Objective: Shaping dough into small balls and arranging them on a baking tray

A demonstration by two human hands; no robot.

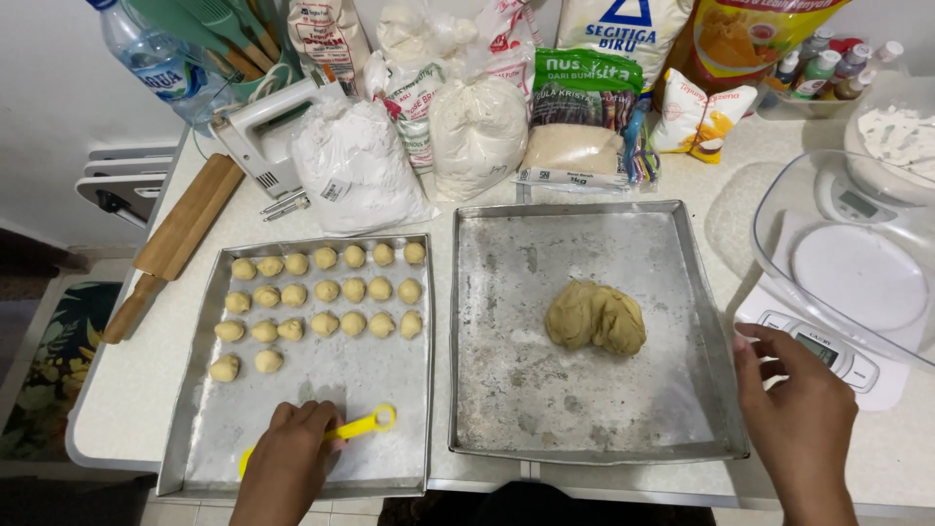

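Observation:
My left hand (pixel 289 458) rests on the near end of the left metal tray (pixel 195 429) and grips a yellow measuring spoon (pixel 365 425) that lies flat on the floured surface. Several small dough balls (pixel 326 290) sit in rows on the far half of that tray. A lump of tan dough (pixel 595 318) lies in the middle of the right metal tray (pixel 506 390). My right hand (pixel 799 414) hovers by the right tray's right edge, fingers apart, fingertips at the white kitchen scale (pixel 828 356).
A clear plastic bowl (pixel 857 253) sits on the scale. Bags of flour and sugar (pixel 477 127) line the back. A hand mixer (pixel 263 131), a wooden rolling pin (pixel 175 239) and a water bottle (pixel 156 58) are at the back left. Small bottles (pixel 828 68) stand back right.

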